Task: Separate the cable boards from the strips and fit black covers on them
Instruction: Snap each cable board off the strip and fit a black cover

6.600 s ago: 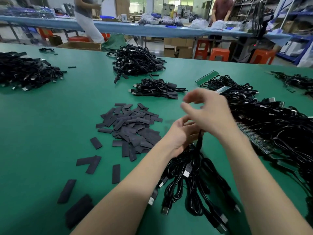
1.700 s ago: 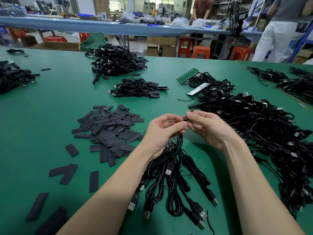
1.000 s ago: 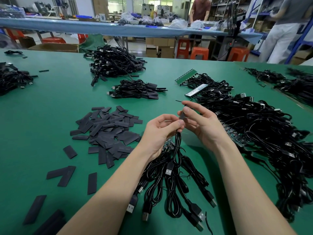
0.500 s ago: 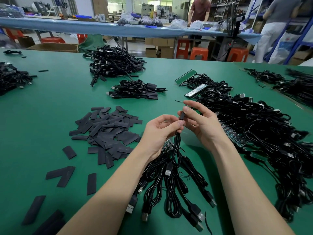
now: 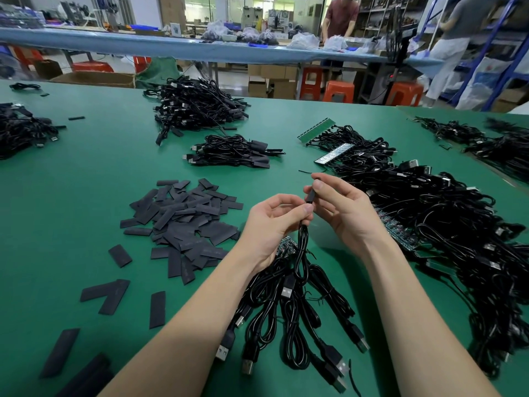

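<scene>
Together, our hands met just above the green worktop (image 5: 71, 202), working on one cable. Our left hand (image 5: 274, 222) pinched the black cable (image 5: 301, 247) between thumb and forefinger just below its end, while our right hand (image 5: 343, 210) pinched the black cover (image 5: 310, 193) at the cable's tip, the remaining fingers (image 5: 323, 180) loosely curled around it. Compared with a second or two before, the cover had turned from lying crosswise between our hands to standing nearly upright, and our right hand had risen slightly; over the last half second almost nothing moved. We judged from this that the cover was sliding down over the small board at the cable end, and that the fit was nearly seated. The board itself was hidden inside the cover and behind our fingertips, so we could not tell how far it had gone in.

Below our hands the bundle of USB cables (image 5: 289, 313) hung onto the worktop, with a green circuit strip (image 5: 286, 243) just visible beneath our left wrist. The pile of loose black covers (image 5: 183, 216) lay to the left, near at hand. To the right sprawled the large heap of cables still on strips (image 5: 446, 224), and farther off a small stack of finished cables (image 5: 234, 151), so much of the task remained.
</scene>
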